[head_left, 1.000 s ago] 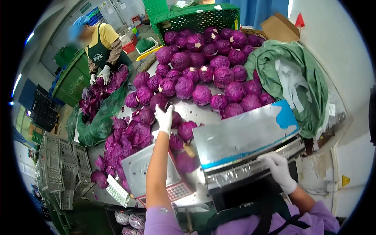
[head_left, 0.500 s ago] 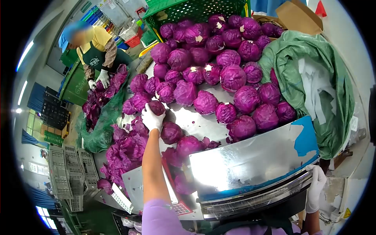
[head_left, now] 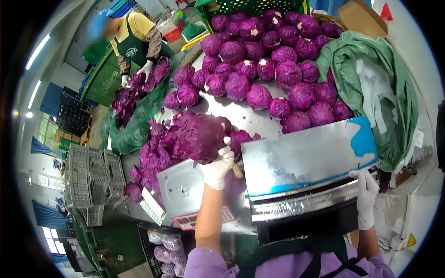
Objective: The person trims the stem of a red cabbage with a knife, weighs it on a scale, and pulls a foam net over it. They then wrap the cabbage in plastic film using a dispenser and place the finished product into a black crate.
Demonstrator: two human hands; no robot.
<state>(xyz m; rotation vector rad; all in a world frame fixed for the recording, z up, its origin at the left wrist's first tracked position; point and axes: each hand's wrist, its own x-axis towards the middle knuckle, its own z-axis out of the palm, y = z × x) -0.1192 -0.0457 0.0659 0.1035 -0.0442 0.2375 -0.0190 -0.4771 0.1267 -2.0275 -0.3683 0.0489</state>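
Observation:
My left hand (head_left: pixel 217 167), in a white glove, is wrapped round a large purple cabbage (head_left: pixel 200 137), raised above the scale (head_left: pixel 181 187). A short wooden handle (head_left: pixel 237 171) shows beside that hand. My right hand (head_left: pixel 366 197), also gloved, rests at the right front corner of the metal wrapping machine (head_left: pixel 306 157); its fingers are together, and anything between them is too small to tell. Many whole cabbages (head_left: pixel 237 86) lie on the steel table beyond. Loose purple leaves (head_left: pixel 157 150) are heaped left of the held cabbage.
A co-worker (head_left: pixel 139 44) in white gloves handles leaves at a green net bag (head_left: pixel 134 134), back left. A green crate (head_left: pixel 250 6) stands behind the cabbages. Green sacking (head_left: pixel 394 102) lies at the right, grey crates (head_left: pixel 83 180) at the left. Bagged cabbages (head_left: pixel 169 252) sit in a lower crate.
My left hand has come back toward me with a cabbage in it, now above the scale. My right hand stays by the machine's corner. The view has shifted.

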